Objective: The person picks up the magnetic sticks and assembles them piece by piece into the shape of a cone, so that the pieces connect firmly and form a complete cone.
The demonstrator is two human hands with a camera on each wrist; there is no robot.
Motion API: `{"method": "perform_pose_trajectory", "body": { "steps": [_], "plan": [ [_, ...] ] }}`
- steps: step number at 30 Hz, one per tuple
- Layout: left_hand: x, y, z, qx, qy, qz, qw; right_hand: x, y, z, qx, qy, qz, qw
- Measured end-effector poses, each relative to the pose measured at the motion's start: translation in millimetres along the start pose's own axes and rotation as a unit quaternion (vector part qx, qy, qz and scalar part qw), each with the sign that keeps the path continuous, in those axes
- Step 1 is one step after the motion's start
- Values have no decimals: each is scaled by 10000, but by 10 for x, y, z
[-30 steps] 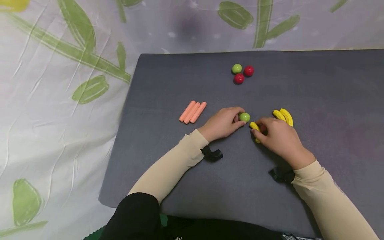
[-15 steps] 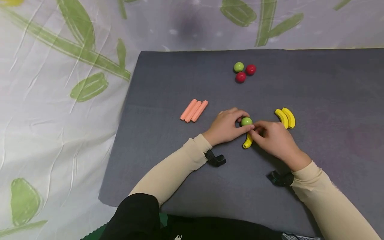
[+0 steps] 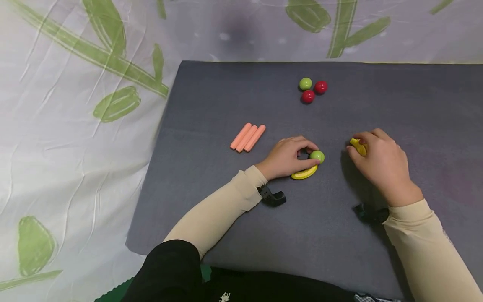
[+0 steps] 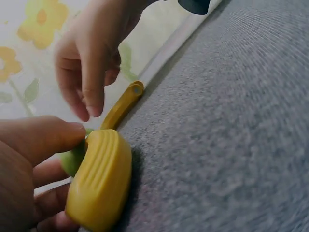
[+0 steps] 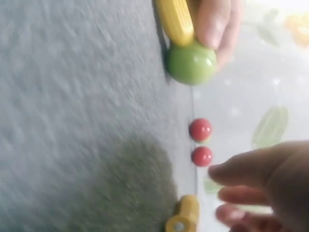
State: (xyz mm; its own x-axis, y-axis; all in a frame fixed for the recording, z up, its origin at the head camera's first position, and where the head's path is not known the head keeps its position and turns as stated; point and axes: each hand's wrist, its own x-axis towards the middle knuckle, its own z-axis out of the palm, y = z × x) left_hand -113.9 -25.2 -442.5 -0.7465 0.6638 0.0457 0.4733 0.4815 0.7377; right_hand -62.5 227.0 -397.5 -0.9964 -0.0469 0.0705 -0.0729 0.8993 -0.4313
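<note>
My left hand point(image 3: 288, 155) pinches a glossy green ball point(image 3: 317, 157) between thumb and fingers, low on the grey table. Beside its thumb lies a small yellow toy banana point(image 3: 305, 172), which touches the ball in the right wrist view. Over on the right, my right hand point(image 3: 386, 161) hovers above another toy banana point(image 3: 357, 146) with loosely bent fingers and thumb apart. The left wrist view shows space between those fingertips and the banana point(image 4: 123, 104) below. The rest of the right-hand bananas is hidden behind the hand.
Three pink toy sausages point(image 3: 247, 137) lie side by side left of the hands. Farther back sit a green ball point(image 3: 305, 83) and two red balls point(image 3: 307, 96). The grey table point(image 3: 226, 92) meets a leaf-printed cloth point(image 3: 241, 37) behind.
My right hand let go of a banana beside the green ball and moved right, over the other bananas. That banana turned to lie along the left thumb. My left hand still holds the ball.
</note>
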Motion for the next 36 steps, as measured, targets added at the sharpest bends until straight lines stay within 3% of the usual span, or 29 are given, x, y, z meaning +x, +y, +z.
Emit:
{"method": "perform_pose_trajectory", "body": {
  "steps": [7, 18, 26, 36],
  "plan": [
    [-16, -10, -41, -1, -262, 89, 9996, 84, 9, -39, -48, -655, 282, 9974],
    [-6, -30, -52, 116, -629, 175, 9978, 203, -18, -69, -33, -696, 372, 9969],
    [-15, -14, -53, 138, -531, 174, 9983, 274, -127, 0, 265, -1159, 481, 9917],
    [-8, -25, -48, 176, -548, 262, 9980, 263, -190, 94, 565, -1070, 330, 9921]
  ]
}}
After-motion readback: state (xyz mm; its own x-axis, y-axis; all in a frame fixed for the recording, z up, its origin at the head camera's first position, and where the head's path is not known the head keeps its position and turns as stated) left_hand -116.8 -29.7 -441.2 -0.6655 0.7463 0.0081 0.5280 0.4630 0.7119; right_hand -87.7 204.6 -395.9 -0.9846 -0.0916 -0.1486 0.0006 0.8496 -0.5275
